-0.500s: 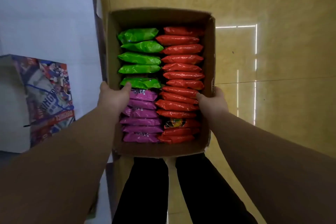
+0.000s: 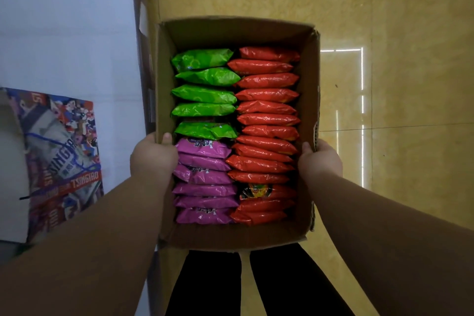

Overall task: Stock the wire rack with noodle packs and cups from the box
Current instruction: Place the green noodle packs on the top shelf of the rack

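Two hands carry the open cardboard box in front of you, above the yellow tiled floor and your dark trouser legs. Your left hand grips the left wall, thumb hooked over the rim, forearm stretched straight forward. Your right hand clasps the right wall the same way. Inside, noodle packs stand on edge in two rows: green packs then purple packs on the left, red packs on the right. A printed bag is at the left.
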A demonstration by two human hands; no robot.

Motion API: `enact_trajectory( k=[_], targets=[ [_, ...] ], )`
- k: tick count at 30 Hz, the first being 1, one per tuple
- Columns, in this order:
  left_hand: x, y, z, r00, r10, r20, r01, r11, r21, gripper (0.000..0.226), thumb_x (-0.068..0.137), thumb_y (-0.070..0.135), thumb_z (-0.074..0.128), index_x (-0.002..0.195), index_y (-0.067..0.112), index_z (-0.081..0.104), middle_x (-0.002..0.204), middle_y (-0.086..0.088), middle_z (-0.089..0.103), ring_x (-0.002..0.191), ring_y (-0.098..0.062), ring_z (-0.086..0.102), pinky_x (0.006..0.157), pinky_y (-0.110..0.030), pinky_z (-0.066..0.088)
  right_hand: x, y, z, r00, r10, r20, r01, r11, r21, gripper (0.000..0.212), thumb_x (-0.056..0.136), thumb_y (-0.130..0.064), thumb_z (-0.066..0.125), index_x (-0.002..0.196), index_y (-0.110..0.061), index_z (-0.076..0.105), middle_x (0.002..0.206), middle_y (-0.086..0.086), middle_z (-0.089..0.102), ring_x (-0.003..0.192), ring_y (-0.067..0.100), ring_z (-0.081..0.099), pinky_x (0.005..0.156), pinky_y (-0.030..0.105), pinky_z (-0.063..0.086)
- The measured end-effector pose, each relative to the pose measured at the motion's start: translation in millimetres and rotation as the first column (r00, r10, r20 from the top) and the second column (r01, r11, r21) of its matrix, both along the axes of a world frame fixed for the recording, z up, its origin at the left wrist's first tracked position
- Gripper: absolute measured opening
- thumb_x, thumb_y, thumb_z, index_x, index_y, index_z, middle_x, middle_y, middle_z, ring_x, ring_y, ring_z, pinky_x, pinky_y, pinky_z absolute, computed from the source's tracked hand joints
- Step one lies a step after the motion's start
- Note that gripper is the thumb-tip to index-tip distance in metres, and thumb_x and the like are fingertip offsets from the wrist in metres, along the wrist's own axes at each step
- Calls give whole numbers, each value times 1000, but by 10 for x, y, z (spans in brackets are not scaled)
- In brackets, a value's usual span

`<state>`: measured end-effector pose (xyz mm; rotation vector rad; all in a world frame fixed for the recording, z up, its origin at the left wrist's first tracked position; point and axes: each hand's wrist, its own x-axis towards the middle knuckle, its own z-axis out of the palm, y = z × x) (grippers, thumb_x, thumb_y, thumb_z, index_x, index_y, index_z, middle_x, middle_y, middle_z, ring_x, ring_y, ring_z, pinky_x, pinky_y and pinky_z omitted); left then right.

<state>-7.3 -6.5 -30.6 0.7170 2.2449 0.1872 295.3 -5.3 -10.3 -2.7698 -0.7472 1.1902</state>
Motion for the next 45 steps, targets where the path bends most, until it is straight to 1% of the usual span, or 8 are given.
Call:
enact_trajectory(
  k=[7, 14, 21, 26, 31, 36, 41, 45],
  targets=[
    [174, 80, 551, 999, -10, -45, 12, 998, 56, 26, 105, 38, 59, 105, 19, 77, 86, -9, 67, 93, -39, 66, 84, -42, 54, 286, 209, 557, 990, 91, 106, -98, 993, 64, 22, 103, -29, 54, 114, -21, 70, 99, 8, 69, 85, 28, 55, 77, 31, 40],
    [533, 399, 1335, 997, 24, -75, -17, 995, 102, 30, 104, 38, 60, 108, 14, 78, 89, -12, 71, 92, -40, 66, 84, -42, 54, 602, 619, 1359, 989, 79, 124, -93, 990, 110, 23, 104, -27, 52, 117, -19, 69, 79, -1, 55, 86, 28, 56, 76, 31, 39],
    [790, 1291, 2257, 995, 85, -48, -75, 982, 171, 29, 102, 39, 61, 102, 15, 78, 84, -11, 70, 87, -39, 67, 83, -43, 57, 880, 1489, 2263, 986, 93, 139, -117, 977, 180, 27, 102, -28, 54, 122, -18, 69, 97, 8, 70, 84, 30, 56, 75, 30, 39],
    [767, 2127, 2693, 995, 96, -26, -88, 974, 209, 29, 101, 38, 63, 100, 14, 78, 84, -12, 71, 85, -38, 65, 77, -38, 53, 883, 2277, 2743, 984, 77, 158, -111, 970, 216, 22, 101, -27, 54, 114, -18, 70, 76, 0, 54, 77, 28, 50, 73, 30, 37],
    [584, 3115, 2851, 997, 83, 2, -82, 974, 210, 28, 101, 37, 63, 93, 14, 76, 78, -10, 69, 82, -38, 64, 77, -39, 54, 672, 3198, 2977, 982, 64, 178, -108, 961, 253, 30, 101, -30, 54, 125, -18, 68, 103, 11, 73, 97, 37, 65, 76, 31, 40],
    [362, 4091, 2856, 999, 50, 14, -52, 976, 212, 20, 104, 33, 61, 91, 21, 71, 74, -3, 64, 81, -35, 61, 75, -35, 46, 443, 4143, 2985, 977, 61, 204, -112, 962, 248, 20, 102, -29, 54, 111, -18, 69, 71, -4, 52, 74, 27, 48, 70, 31, 37],
    [184, 4989, 2860, 1000, 7, -23, -2, 979, 202, 20, 105, 34, 59, 97, 20, 71, 76, -6, 64, 81, -36, 60, 74, -37, 48, 301, 4996, 2989, 981, 57, 185, -98, 971, 219, 21, 103, -27, 54, 113, -15, 70, 67, -8, 43, 72, 26, 46, 69, 31, 34],
    [123, 5668, 2824, 998, 53, -20, -48, 977, 206, 30, 104, 37, 60, 117, 15, 76, 93, -12, 74, 89, -38, 66, 79, -40, 53, 227, 5721, 2970, 985, 39, 169, -80, 967, 243, 26, 104, -27, 55, 121, -13, 69, 92, 9, 68, 84, 32, 59, 73, 31, 37]
  ],
)
